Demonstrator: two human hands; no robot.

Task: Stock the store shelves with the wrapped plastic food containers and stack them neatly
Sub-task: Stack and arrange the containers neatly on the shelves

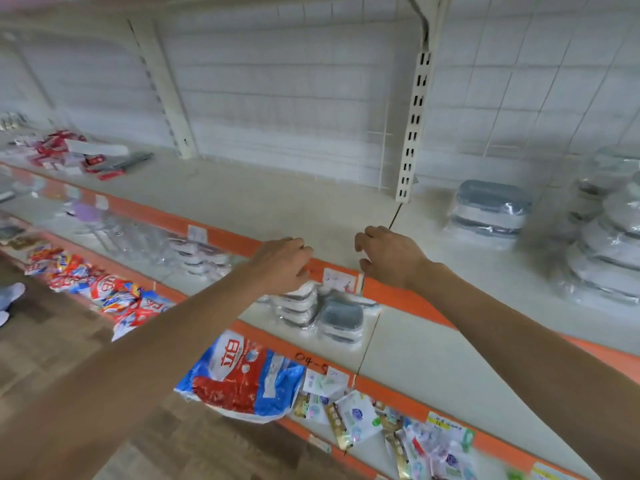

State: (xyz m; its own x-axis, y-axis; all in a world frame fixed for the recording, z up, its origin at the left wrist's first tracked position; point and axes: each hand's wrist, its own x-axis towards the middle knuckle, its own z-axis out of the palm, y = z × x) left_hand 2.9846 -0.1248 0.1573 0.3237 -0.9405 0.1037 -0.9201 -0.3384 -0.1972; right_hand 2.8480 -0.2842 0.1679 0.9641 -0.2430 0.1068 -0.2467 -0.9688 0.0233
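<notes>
Right of the slotted upright [414, 123], wrapped containers [491, 211] are already stacked on the top shelf [277, 202], with taller piles [609, 237] further right. Left of the upright that shelf is seen bare. Below the upright, more containers [322, 311] sit on the lower shelf. Nothing is held: the left hand [282, 263] and right hand [388, 256] hover with loosely curled fingers. Much stocking appears left.

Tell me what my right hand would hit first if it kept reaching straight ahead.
Likely nothing at first: the right hand points over bare upper shelf. The white grid back panel seems next, though depth is unclear.
</notes>
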